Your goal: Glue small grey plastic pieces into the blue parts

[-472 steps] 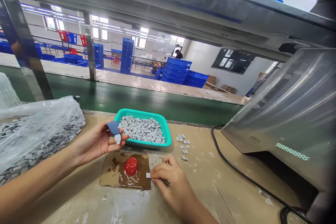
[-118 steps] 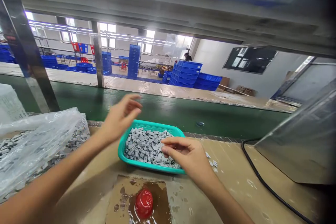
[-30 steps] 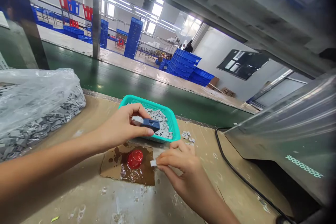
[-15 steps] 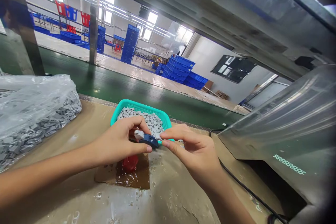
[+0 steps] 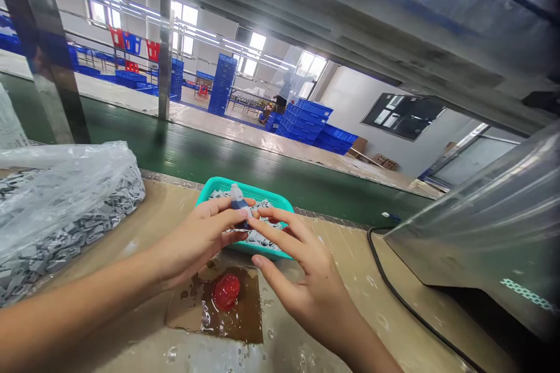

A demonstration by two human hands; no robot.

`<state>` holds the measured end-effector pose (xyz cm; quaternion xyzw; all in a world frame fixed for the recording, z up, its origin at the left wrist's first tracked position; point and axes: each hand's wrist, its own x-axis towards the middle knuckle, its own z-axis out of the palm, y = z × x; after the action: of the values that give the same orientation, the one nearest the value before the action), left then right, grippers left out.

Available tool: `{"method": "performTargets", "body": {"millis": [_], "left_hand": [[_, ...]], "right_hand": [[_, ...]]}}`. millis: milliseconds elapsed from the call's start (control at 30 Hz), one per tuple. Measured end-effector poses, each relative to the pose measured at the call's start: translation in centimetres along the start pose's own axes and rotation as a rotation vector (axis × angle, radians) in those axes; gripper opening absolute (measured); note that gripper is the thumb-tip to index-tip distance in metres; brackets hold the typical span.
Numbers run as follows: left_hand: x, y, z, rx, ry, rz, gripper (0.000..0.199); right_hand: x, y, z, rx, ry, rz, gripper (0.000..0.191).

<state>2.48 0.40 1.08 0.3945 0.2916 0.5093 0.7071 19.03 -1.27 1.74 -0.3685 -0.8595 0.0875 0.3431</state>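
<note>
My left hand [image 5: 210, 236] is closed on a small dark blue and light grey plastic part [image 5: 238, 201], its grey tip pointing up and away. Beside it, my right hand [image 5: 301, 265] has thumb and fingers spread, and its index fingertip meets the near end of the part. Below both hands is a teal plastic basket [image 5: 282, 201] holding many small light grey plastic pieces [image 5: 260, 238]. A wet, shiny red round object [image 5: 226, 291] rests on a brown, soaked square of cardboard [image 5: 249, 320] nearer me.
On the left lies a clear plastic bag [image 5: 83, 178] full of grey pieces. A green conveyor belt [image 5: 210, 151] runs behind the basket. To the right are a black cable [image 5: 391, 288] and a curved clear sheet [image 5: 481, 227]. A metal structure [image 5: 306, 23] hangs overhead.
My left hand has turned the part from lying sideways to pointing upward. My right thumb and fingers have spread from their pinch at its end. The view has shifted slightly.
</note>
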Motion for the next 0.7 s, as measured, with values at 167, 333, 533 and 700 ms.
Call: {"method": "performTargets", "body": {"millis": [167, 333, 533, 700], "left_hand": [[1.0, 0.5, -1.2, -0.061, 0.075, 0.024, 0.026], [1.4, 0.8, -2.7, -0.018, -0.012, 0.119, 0.043], [2.3, 0.9, -3.7, 0.001, -0.044, 0.141, 0.050], [3.5, 3.2, -5.2, 0.063, -0.005, 0.298, 0.047]], "right_hand": [[1.9, 3.9, 0.2, 0.002, 0.111, 0.102, 0.033], [3.0, 8.1, 0.6, -0.188, -0.217, 0.163, 0.025], [2.3, 8.7, 1.5, -0.188, -0.165, 0.156, 0.020], [2.3, 9.6, 1.6, -0.153, -0.161, 0.186, 0.019]]}}
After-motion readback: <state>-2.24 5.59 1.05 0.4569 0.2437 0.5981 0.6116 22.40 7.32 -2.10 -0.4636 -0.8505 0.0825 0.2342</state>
